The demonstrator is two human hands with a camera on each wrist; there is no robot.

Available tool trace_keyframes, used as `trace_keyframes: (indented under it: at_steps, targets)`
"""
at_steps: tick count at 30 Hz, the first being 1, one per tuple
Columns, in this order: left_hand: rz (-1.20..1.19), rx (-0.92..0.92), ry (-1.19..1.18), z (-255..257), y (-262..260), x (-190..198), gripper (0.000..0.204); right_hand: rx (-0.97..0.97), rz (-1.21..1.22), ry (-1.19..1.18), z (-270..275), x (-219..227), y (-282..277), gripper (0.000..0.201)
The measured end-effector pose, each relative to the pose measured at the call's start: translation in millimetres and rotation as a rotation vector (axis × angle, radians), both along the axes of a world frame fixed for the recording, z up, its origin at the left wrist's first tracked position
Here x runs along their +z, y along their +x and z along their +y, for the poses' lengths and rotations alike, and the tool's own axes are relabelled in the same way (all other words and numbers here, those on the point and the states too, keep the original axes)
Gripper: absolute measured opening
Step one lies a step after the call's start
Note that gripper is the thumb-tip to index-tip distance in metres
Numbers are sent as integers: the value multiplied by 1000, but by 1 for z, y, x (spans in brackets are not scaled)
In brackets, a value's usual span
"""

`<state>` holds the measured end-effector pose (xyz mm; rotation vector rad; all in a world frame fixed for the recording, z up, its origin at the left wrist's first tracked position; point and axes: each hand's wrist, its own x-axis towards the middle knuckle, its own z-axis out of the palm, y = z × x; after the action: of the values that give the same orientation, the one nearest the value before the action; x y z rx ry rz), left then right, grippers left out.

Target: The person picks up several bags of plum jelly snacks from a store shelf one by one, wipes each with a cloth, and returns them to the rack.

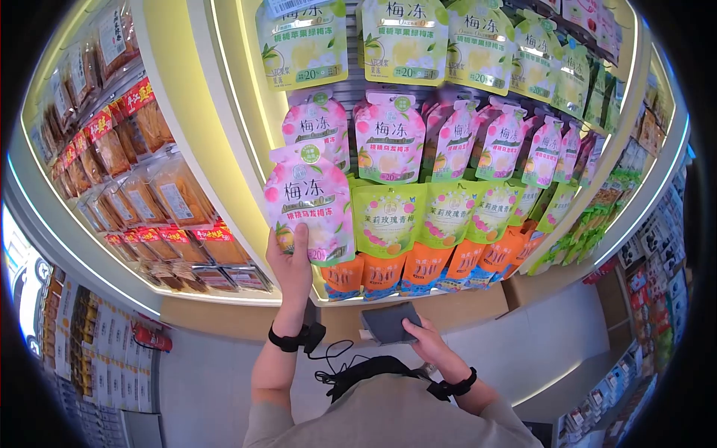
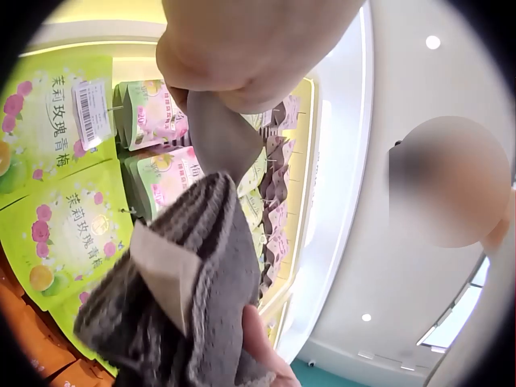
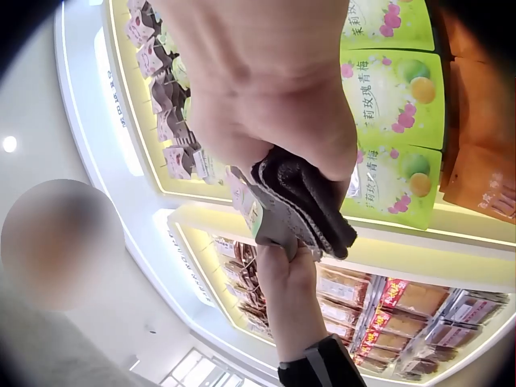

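Observation:
In the head view my left hand (image 1: 291, 267) pinches a pink snack pouch (image 1: 310, 198) by its lower part, thumb across the printed front. The pouch stands upright, in front of the shelf's left end, and overlaps another pink pouch hanging behind it. Lower and to the right, my right hand (image 1: 432, 343) grips a folded dark grey cloth (image 1: 392, 325). The left wrist view shows the cloth's textured folds and a pale label (image 2: 165, 270) on it. Seen from the right wrist, the cloth (image 3: 302, 201) overlaps the pouch's grey back (image 3: 278, 222), near the left hand (image 3: 288, 278).
Rows of green-yellow pouches (image 1: 407, 45), pink pouches (image 1: 390, 142), green pouches (image 1: 388, 216) and orange bags (image 1: 383, 275) fill the shelf ahead. A lit upright divider (image 1: 198, 97) separates it from packaged snacks (image 1: 179, 194) at left. A fire extinguisher (image 1: 153, 338) stands at lower left.

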<state>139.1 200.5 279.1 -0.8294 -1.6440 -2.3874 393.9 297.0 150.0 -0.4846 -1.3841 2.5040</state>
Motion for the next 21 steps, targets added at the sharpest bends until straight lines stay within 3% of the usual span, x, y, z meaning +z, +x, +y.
trace_keyframes:
  at_steps: [3,10,21]
  targets:
    - [46,-40,-6,18,-25,26,29,-276,-29,-95,9,-12,13,36]
    - [96,-6,-27,50,-50,45,30,-540,-6,-172,21,-29,40,34]
    - [55,-41,-37,64,-68,31,34,-513,-34,-176,28,-34,32,35]
